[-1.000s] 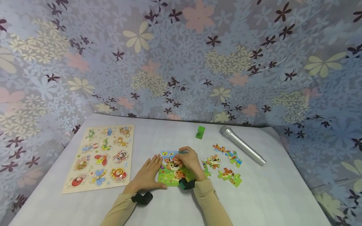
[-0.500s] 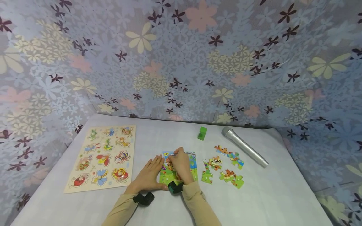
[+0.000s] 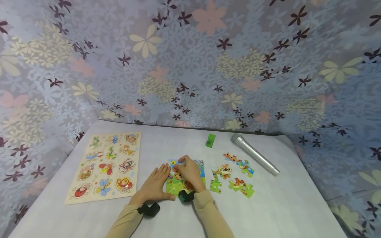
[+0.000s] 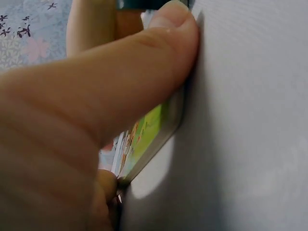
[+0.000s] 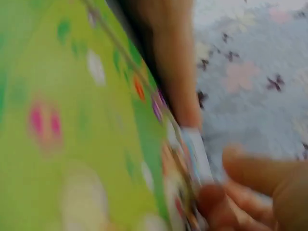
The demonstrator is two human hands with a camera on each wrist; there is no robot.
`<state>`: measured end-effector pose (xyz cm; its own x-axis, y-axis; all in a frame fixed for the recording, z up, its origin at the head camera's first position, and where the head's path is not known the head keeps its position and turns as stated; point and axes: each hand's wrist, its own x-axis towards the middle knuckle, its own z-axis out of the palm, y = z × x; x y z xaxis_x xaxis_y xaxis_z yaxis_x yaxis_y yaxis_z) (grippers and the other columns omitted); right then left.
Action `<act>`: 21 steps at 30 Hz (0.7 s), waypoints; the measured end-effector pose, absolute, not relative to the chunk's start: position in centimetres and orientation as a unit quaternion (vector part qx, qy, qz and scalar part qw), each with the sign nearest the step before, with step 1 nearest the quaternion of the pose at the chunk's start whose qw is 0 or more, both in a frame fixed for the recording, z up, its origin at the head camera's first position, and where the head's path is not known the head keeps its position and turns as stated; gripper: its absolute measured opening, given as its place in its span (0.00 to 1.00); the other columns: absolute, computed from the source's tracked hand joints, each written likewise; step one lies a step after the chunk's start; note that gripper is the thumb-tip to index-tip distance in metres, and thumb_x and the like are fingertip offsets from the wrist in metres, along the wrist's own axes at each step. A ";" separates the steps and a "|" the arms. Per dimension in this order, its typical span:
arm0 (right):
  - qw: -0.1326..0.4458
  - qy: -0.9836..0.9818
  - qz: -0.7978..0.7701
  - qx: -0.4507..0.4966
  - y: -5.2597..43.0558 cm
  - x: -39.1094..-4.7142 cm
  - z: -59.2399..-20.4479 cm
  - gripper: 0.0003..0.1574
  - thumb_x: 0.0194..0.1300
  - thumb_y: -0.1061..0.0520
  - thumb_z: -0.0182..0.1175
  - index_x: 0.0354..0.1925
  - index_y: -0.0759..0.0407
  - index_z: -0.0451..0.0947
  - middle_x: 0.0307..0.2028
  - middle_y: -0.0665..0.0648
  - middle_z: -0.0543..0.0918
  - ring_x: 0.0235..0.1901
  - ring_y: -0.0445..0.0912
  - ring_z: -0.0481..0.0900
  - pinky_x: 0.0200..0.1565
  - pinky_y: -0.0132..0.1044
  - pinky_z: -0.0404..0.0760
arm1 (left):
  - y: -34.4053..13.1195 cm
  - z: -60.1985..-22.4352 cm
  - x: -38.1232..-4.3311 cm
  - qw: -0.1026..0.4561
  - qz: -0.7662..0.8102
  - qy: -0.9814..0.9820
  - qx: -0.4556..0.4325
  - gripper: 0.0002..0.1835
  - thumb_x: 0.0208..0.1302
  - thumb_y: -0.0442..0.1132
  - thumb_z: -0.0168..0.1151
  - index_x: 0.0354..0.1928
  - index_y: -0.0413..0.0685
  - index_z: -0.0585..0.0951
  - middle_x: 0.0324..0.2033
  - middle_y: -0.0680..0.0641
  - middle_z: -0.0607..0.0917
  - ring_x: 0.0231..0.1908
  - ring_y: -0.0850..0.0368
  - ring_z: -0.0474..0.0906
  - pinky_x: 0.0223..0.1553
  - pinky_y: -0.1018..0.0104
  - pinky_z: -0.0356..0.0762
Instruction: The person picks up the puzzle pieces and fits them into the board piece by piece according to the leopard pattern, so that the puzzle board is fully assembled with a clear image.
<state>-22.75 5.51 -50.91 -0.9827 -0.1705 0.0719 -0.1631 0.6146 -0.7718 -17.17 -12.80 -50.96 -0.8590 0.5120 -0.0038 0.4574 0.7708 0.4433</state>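
In the head view, the puzzle [image 3: 173, 189] lies well inside the side edges of the surface [image 3: 268, 211]; the left hand [image 3: 154, 185], straight-fingered, rests at its left edge, the right hand [image 3: 190, 170] bends over it (whether pinching anything, one cannot tell). Left wrist: thumb [image 4: 139, 65] beside the puzzle. Right wrist: fingers [image 5: 284, 180] near its border, blurred
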 end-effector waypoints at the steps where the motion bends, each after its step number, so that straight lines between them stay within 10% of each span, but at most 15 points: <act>1: 0.026 0.882 -0.459 -0.102 5.9 -22.8 -50.9 0.16 0.67 0.51 0.60 0.45 0.63 0.76 0.26 0.55 0.82 0.18 0.38 0.72 0.21 0.30 0.74 | -12.8 -51.0 -17.2 0.065 0.218 0.940 0.256 0.62 0.48 0.67 0.67 0.73 0.32 0.53 0.75 0.33 0.50 0.75 0.38 0.45 0.75 0.41 0.44; 6: 0.074 0.821 -0.561 -0.069 9.2 -23.5 -49.8 0.17 0.70 0.55 0.57 0.52 0.64 0.77 0.36 0.64 0.83 0.21 0.41 0.75 0.21 0.33 0.77 | -12.9 -51.3 -17.3 0.067 0.212 0.942 0.253 0.62 0.48 0.68 0.66 0.74 0.33 0.52 0.75 0.34 0.50 0.76 0.39 0.44 0.75 0.43 0.43; 14: -0.059 0.807 -0.582 0.077 17.7 -24.2 -49.5 0.30 0.73 0.55 0.53 0.69 0.60 0.63 0.67 0.64 0.70 0.31 0.49 0.78 0.27 0.28 0.76 | -12.8 -51.3 -17.3 0.060 0.209 0.941 0.260 0.64 0.47 0.70 0.65 0.73 0.32 0.52 0.75 0.33 0.50 0.75 0.37 0.46 0.74 0.42 0.45; 21: -0.095 0.869 -0.471 0.121 21.7 -24.3 -52.0 0.37 0.69 0.59 0.54 0.72 0.62 0.56 0.67 0.69 0.67 0.63 0.64 0.69 0.53 0.54 0.77 | -12.9 -51.8 -17.3 0.043 0.219 0.939 0.262 0.64 0.47 0.73 0.62 0.73 0.32 0.52 0.74 0.33 0.51 0.75 0.39 0.45 0.76 0.46 0.41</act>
